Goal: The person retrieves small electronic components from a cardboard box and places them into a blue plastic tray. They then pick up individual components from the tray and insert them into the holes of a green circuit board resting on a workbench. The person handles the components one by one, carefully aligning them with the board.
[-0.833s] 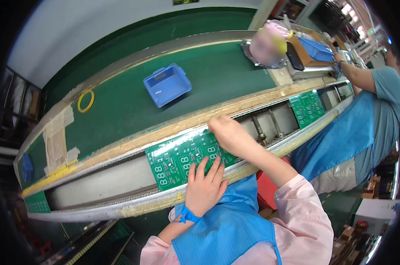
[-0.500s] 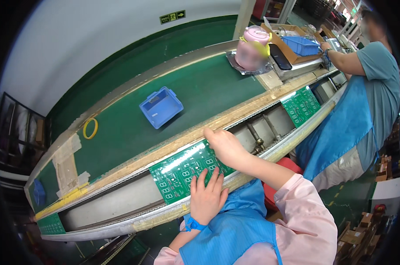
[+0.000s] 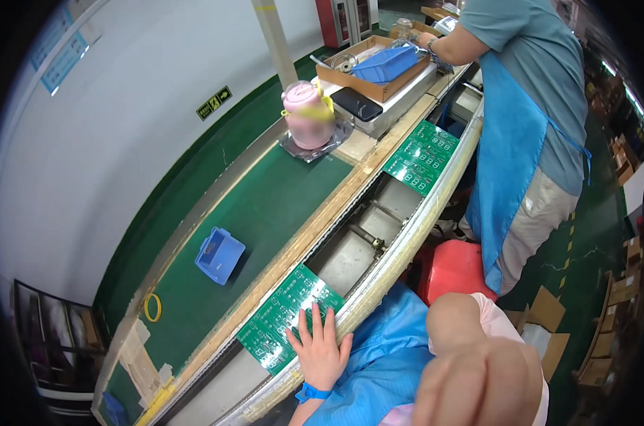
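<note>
A green circuit board (image 3: 268, 330) with white digit-shaped outlines lies across the two rails of the conveyor track in front of me. On its near right part rests my left hand (image 3: 320, 355), open, its fingers spread flat; a blue band circles that wrist. My right hand (image 3: 478, 376) is raised close to the camera at the lower right, away from the board. It is blurred, and its fingers are mostly hidden, so I cannot make out anything in it. Farther along the same rails sits another green circuit board (image 3: 423, 157).
Beyond the wooden rail, a blue bin (image 3: 222, 259) and a yellow ring (image 3: 153, 307) lie on the green bench. A pink jug (image 3: 309, 121), a phone (image 3: 357, 104) and a cardboard tray (image 3: 379, 85) stand farther off. A co-worker (image 3: 521, 121) stands at right beside a red stool (image 3: 458, 273).
My right hand has left the board's far edge and come back toward me, up near the camera. The left hand stays on the board. The view has swung to the right.
</note>
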Tool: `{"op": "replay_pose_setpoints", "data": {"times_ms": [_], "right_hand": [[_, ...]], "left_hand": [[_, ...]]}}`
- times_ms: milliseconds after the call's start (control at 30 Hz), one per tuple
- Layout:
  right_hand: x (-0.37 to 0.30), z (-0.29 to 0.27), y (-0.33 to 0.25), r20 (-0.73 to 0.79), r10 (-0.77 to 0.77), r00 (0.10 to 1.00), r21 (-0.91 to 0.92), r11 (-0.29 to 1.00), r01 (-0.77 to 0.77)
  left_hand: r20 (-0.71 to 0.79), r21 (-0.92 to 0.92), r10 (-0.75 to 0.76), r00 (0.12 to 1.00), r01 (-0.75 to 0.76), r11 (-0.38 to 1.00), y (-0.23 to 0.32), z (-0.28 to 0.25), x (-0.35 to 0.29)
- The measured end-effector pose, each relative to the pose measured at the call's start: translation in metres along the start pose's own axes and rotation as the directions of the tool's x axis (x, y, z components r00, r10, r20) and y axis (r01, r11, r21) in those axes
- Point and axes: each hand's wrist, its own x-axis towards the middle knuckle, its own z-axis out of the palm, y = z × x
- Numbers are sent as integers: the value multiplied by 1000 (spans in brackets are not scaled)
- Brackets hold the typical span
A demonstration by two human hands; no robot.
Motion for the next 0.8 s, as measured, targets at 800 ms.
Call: {"op": "replay_pose_setpoints", "data": {"times_ms": [800], "right_hand": [[-329, -71, -59, -943, 333, 3, -231, -648, -725]], "left_hand": [[76, 458, 167, 983, -183, 870, 5, 21, 20]]}}
